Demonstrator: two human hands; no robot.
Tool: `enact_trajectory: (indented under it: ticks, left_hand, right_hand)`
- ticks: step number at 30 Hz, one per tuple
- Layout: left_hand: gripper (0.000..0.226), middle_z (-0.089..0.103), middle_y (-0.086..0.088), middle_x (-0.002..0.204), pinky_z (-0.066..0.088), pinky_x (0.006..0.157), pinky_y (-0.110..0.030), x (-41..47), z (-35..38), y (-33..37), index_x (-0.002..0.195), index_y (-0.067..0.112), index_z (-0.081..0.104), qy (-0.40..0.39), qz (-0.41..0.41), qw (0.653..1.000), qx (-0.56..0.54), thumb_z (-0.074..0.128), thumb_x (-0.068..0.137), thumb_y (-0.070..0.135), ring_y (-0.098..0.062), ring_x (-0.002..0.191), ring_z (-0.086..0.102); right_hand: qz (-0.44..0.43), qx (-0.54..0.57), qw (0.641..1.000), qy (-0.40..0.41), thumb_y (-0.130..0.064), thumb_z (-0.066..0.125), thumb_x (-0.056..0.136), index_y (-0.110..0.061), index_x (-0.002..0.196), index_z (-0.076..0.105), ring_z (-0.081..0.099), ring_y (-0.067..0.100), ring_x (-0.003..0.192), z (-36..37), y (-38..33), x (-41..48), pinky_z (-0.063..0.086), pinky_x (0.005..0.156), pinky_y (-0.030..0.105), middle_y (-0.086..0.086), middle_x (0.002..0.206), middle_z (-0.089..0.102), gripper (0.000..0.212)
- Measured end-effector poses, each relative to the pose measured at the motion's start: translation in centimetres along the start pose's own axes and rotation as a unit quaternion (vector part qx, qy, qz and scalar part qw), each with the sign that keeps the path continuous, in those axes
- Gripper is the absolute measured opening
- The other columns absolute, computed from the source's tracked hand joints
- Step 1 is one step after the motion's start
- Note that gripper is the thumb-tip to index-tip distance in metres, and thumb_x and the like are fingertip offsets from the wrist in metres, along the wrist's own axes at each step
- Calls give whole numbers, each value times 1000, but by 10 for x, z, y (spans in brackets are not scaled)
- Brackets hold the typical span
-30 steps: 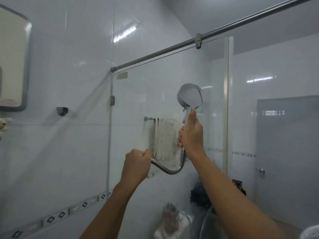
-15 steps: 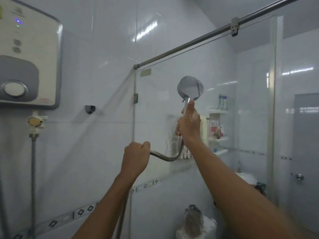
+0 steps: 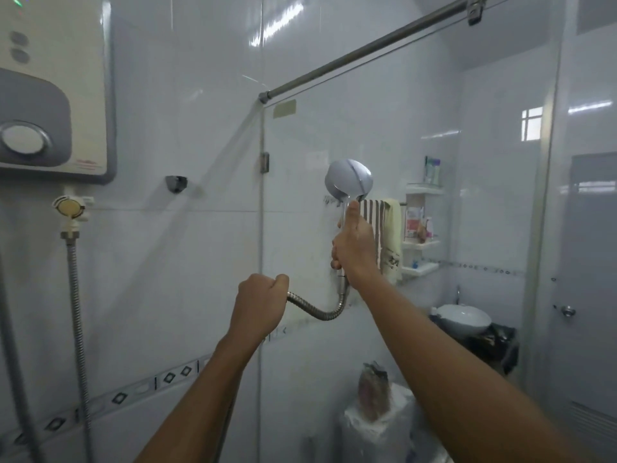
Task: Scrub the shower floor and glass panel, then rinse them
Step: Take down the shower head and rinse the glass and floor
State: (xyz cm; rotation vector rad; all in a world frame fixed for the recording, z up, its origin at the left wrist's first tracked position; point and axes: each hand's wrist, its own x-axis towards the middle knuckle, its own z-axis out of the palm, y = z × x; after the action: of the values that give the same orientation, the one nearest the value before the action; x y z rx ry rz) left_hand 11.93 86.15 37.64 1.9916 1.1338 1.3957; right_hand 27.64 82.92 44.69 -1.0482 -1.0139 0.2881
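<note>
A clear glass panel [image 3: 417, 135] stands ahead under a steel rail [image 3: 364, 50]; soapy streaks show on it around the middle. My right hand [image 3: 355, 247] is raised and gripped round the handle of a chrome shower head [image 3: 349, 180], whose face is turned to the glass. The ribbed metal hose [image 3: 320, 310] loops down from the handle to my left hand [image 3: 258, 307], a fist closed round it. The shower floor is out of view.
A water heater [image 3: 50, 95] hangs on the tiled wall at left, with a valve and metal hose [image 3: 78, 329] below it. A small wall bracket [image 3: 176, 183] sits left of the glass. Behind the glass: towels, corner shelves [image 3: 422, 243], a basin [image 3: 464, 317], a door [image 3: 591, 295].
My view has swung left and the heater has come into sight. Both hands keep their grip; the shower head has come lower against the glass.
</note>
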Motion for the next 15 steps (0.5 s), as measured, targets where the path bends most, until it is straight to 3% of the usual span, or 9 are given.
enact_trajectory:
  ticks: [5,8,15]
  left_hand:
    - [42,41,-6,53,33,52,-31,-24,15,-9,53,12,42,-31,-13,999,-17,51,92,26,-20,49,37]
    - [44,38,-5,52,29,52,-30,-40,26,-13,51,13,39,-59,-20,998,-2,51,92,25,-20,48,34]
    - [44,42,-7,52,29,50,-30,-39,27,31,53,10,44,-60,38,997,-31,49,94,26,-20,47,37]
  right_hand:
    - [2,-39,999,-11,-66,26,96,-17,76,39,32,15,41,-16,12,-25,31,38,23,3,54,32,55]
    - [9,-52,998,-17,-67,27,96,-17,78,39,30,14,43,-27,21,-41,30,40,24,2,55,31,55]
    - [-45,7,994,100,-66,26,97,-17,82,40,32,15,40,-73,-32,-44,32,39,24,0,52,31,53]
